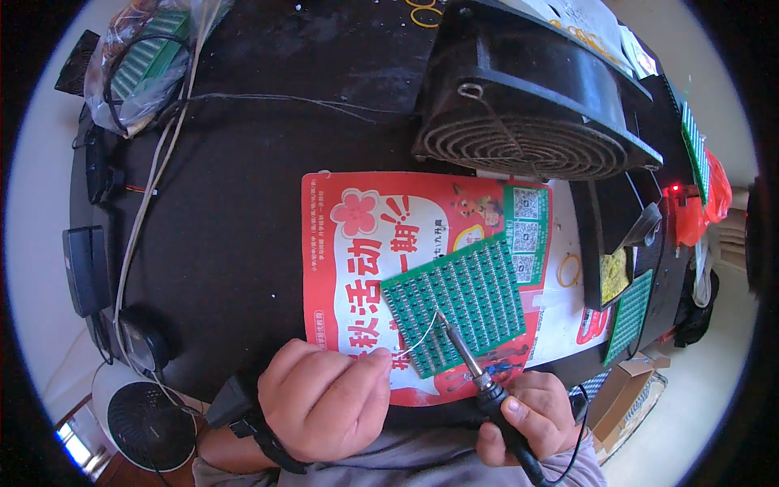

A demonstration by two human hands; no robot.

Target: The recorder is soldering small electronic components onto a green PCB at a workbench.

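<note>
A green circuit board panel (454, 296) with rows of tiny parts lies tilted on a red and white printed sheet (324, 243). My left hand (329, 398) is closed in a pinch on a thin strand of solder wire (422, 334), which curves up over the board. My right hand (531, 418) grips a soldering iron (491, 390) by its dark handle. The iron's metal tip and the wire's end come together near the middle of the board; whether they touch its surface I cannot tell.
A black fan (527, 97) stands beyond the board. Right of it are a soldering iron stand with a yellow sponge (614, 276) and another green panel (629, 318). Pale cables (146, 211) run down the left side. A bag of green boards (150, 61) sits far left.
</note>
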